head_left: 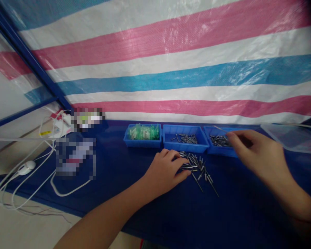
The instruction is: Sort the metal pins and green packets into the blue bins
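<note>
My left hand (164, 169) rests on the left side of a loose pile of blind rivets (195, 162), its fingers slightly curled and apart, touching some of them. What lies under the fingertips is partly hidden. Over the right blue bin (223, 151), my right hand (259, 152) pinches one thin blind rivet (219, 128) between thumb and finger, its long pin pointing left. More rivets (219, 140) lie in that bin below. The middle blue bin (185, 148) also holds rivets (186, 138).
At the left of the row, a blue bin (142, 143) holds green-and-clear packets (143, 132). A clear plastic lid or tray (292, 138) lies at right. White cables (50, 173) and a blurred-out item (75, 157) occupy the left. Striped sheeting (171, 83) hangs behind the blue table (155, 221).
</note>
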{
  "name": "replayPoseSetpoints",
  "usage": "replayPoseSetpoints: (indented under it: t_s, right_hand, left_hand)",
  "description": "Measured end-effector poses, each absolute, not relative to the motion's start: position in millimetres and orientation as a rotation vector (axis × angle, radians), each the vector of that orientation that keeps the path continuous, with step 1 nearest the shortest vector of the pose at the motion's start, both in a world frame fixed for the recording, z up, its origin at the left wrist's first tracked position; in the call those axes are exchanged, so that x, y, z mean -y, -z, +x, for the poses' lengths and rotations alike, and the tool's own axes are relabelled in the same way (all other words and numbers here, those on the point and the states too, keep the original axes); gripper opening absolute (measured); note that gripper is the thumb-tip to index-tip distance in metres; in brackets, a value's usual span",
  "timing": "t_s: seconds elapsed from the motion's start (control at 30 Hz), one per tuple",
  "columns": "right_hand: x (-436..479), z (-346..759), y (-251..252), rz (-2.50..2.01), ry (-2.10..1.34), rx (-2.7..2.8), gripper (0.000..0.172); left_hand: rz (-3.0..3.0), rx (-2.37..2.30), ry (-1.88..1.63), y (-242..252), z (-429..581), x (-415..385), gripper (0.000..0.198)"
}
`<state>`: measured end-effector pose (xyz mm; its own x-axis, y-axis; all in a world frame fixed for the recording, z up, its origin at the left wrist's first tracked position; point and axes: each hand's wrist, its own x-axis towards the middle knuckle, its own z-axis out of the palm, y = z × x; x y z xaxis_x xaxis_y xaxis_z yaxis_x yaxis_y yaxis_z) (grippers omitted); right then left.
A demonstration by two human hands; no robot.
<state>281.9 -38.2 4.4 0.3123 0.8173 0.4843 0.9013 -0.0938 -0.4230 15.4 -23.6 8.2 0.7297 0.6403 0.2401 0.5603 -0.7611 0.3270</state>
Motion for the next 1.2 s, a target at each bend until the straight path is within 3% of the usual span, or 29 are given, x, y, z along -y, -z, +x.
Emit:
replayPoseSetpoints:
  t_s: [0.13,0.37,0.77,1.2]
  right_hand:
    - [28,301,3,-2.198,0.322,1.534,0.039]
    - [25,294,9,-2.234,0.287,1.581,0.04]
    - [41,246,3,-1.63,0.195,1.859,0.026]
    - [51,217,6,-1.385,-0.188,2.062,0.019]
  left_hand:
    - [2.799,-0.971,-0.358,-1,15,22,0.027]
    - [2.868,-1.014,-0.305,4,17,20,0.02]
    - [2.881,-1.088,-0.325,6,24,16,0.021]
    - [2.774,-1.154,-0.518,6,28,18,0.019]
